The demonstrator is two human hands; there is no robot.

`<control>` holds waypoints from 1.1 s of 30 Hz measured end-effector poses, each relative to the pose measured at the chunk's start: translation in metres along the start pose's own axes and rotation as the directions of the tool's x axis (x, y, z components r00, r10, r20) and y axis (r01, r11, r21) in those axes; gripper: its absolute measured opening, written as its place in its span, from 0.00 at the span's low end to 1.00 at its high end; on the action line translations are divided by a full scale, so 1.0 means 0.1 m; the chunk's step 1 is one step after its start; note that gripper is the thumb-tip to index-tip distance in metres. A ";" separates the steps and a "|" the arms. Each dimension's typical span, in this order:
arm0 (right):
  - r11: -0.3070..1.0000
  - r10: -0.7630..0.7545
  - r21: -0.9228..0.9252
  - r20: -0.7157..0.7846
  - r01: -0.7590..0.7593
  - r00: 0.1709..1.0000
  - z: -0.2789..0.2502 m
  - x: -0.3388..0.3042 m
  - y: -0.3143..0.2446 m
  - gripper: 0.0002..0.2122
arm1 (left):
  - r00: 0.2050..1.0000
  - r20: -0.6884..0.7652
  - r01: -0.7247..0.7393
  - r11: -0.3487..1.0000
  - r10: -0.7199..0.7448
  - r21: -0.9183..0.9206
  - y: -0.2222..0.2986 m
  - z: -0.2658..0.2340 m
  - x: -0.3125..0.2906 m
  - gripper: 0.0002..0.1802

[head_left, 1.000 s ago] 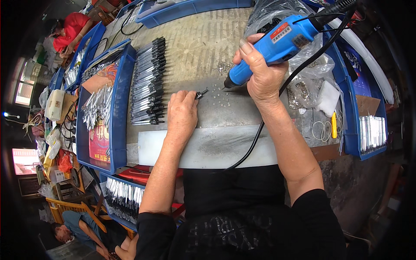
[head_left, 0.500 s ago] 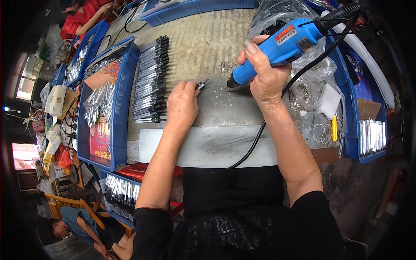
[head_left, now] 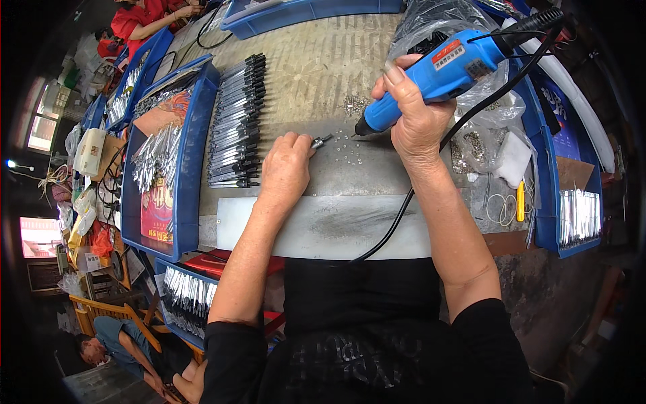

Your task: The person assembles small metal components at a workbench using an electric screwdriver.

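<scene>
My right hand is wrapped round a blue electric screwdriver, its black nose tilted down to the left. The bit tip sits close to several small shiny nuts or washers scattered on the metal work surface. Closed over the work surface, my left hand grips a slim metal part with a dark end; most of it is hidden under the fingers. The part's end points toward the screwdriver tip, a short gap away. Left of that hand lies a row of silver rods with black ends.
Blue bins of metal parts stand on the left and right. A clear plastic bag of small hardware lies beside a yellow-handled tool. The black cord crosses the pale front strip. Other people sit at far left.
My left hand has shifted slightly right, and the part's end has swung toward the screwdriver. My right hand and the screwdriver stay nearly in place. The view has moved a little.
</scene>
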State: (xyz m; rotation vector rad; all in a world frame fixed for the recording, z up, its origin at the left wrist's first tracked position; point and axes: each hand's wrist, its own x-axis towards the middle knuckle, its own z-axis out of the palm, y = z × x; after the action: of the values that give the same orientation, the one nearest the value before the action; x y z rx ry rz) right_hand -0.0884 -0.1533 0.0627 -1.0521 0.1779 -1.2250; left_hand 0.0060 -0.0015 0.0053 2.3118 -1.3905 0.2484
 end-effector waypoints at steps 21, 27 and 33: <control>1.000 0.015 0.013 0.009 -0.015 1.000 -0.04 0.01 0.02 0.11 | 0.992 -0.084 0.083 0.986 -0.096 -0.148 -0.04 0.12 0.08 0.08; 1.000 0.009 0.001 -0.012 -0.009 1.000 -0.02 0.01 0.01 0.10 | 0.991 -0.076 0.093 0.984 -0.106 -0.152 0.00 0.16 0.12 0.07; 1.000 0.008 0.005 -0.014 -0.008 1.000 -0.03 0.02 0.01 0.10 | 0.993 -0.058 0.094 0.987 -0.102 -0.130 0.03 0.15 0.11 0.07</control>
State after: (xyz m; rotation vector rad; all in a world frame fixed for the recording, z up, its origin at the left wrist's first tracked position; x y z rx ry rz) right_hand -0.0885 -0.1562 0.0608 -1.0385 0.1894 -1.2253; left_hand 0.0075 -0.0183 -0.0029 2.2396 -1.2216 0.1969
